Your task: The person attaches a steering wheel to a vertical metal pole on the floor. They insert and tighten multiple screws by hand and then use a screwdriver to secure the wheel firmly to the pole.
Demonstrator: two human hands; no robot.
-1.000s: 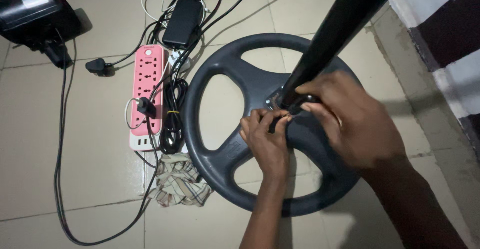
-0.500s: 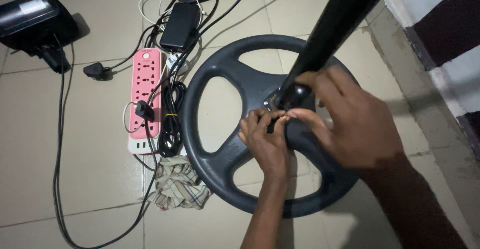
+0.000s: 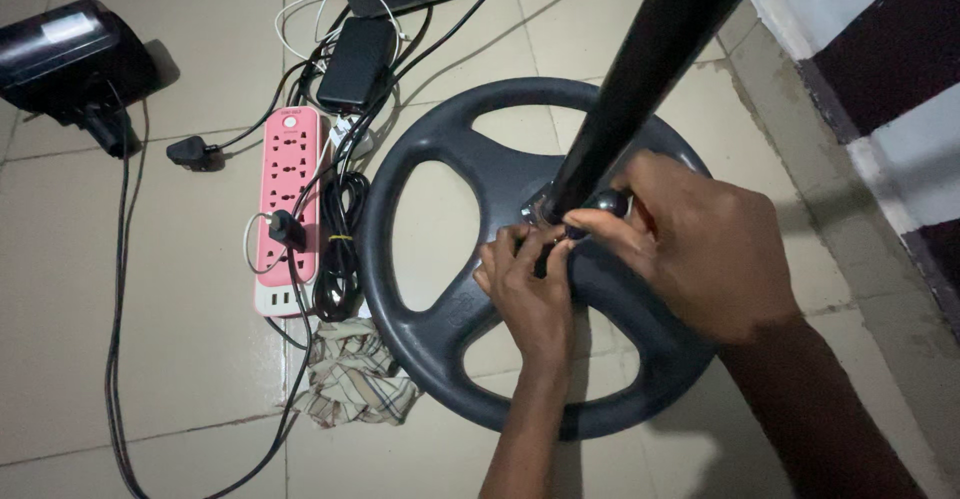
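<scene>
Round black plastic stand base, spoked like a wheel, flat on the pale tiled floor; fills the middle of the view. Black metal pole rises from its hub, slanting toward the upper right and hiding part of the far rim.

Right hand: forearm entering from the lower right, palm down over the hub, fingers curled narrow around a small dark round knob at the pole's foot, thumb and forefinger pinching it. This hand covers the right side of the hub.

Left hand: forearm entering from the bottom edge, fingers bunched tight at the hub just left of the pole's foot, fingertips touching the right hand's thumb. They close on something small and dark; what it is cannot be told.

Black boxy device, upper left corner.

Pink plastic power strip, just left of the base, one black plug seated in it.

Black rectangular power adapter, above the strip, among tangled black and white cables.

Checked cloth rag, crumpled, touching the base's lower left rim.
</scene>
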